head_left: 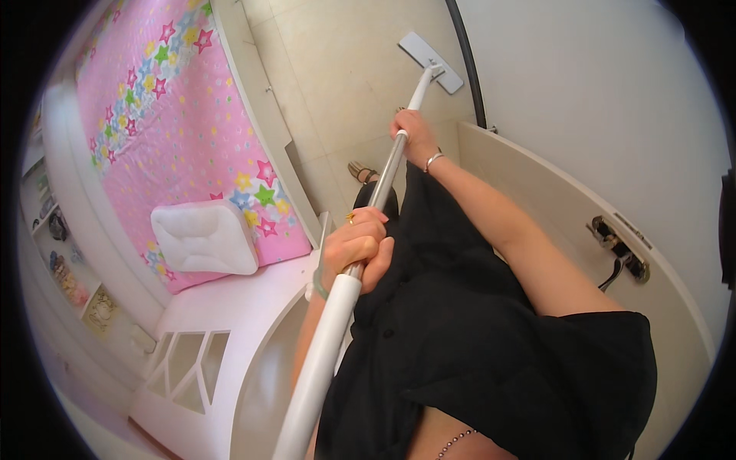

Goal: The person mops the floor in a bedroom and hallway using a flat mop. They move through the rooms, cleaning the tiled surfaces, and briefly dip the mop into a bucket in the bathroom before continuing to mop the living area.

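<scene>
A flat mop with a white and silver pole (pixel 388 173) runs from the lower edge up toward the floor ahead of me. My left hand (pixel 357 249) is wrapped round the pole where silver metal meets the thick white sleeve. Farther along, my right hand (pixel 415 136) grips the pole near its lower white section. The mop's flat grey-white head (pixel 429 61) lies on the tiled floor beside the wall, set at a slant to the pole. Whatever pad is under the head is hidden.
On the left stands a bed with a pink star-patterned sheet (pixel 184 130), a white pillow (pixel 205 238) and a white headboard (pixel 230 291). A door (pixel 652 264) with a dark handle (pixel 617 257) stands on the right. Shelves (pixel 57 238) with small objects line the far left. My sandalled foot (pixel 362 172) rests on the tiles.
</scene>
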A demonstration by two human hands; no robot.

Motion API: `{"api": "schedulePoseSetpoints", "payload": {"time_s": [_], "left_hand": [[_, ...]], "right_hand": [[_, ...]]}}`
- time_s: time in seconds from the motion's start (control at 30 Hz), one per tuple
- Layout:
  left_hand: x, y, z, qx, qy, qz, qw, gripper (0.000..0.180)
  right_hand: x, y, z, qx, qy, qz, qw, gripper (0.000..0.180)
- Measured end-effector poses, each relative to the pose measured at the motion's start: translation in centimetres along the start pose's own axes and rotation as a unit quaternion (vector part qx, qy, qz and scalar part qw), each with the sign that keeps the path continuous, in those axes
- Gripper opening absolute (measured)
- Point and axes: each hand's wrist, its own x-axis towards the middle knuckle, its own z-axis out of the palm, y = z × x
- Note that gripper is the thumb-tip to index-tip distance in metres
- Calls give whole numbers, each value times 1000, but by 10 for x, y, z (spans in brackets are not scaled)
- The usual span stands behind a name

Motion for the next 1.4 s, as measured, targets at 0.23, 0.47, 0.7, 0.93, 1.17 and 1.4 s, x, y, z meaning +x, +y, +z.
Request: {"api": "schedulePoseSetpoints", "payload": {"time_s": [0.23, 0.47, 0.7, 0.93, 1.17, 1.4], "left_hand": [[-24, 70, -84, 36, -95, -39, 994, 36], [-22, 118, -120, 124, -118, -51, 984, 35], [-48, 117, -105, 129, -18, -30, 991, 36], [-46, 91, -41, 102, 64, 24, 992, 35], [-35, 17, 2, 82, 190, 90, 974, 32], [-79, 24, -4, 78, 310, 40, 947, 35]], "right_hand": [[-27, -98, 87, 57, 108, -7, 992, 14], [9, -178, 144, 196, 134, 19, 971, 17], [18, -164, 125, 113, -37, -86, 989, 19], [22, -110, 69, 95, -41, -146, 984, 21], [56, -31, 57, 43, -88, -160, 982, 13], [49, -64, 94, 0, -165, -167, 972, 11]]}}
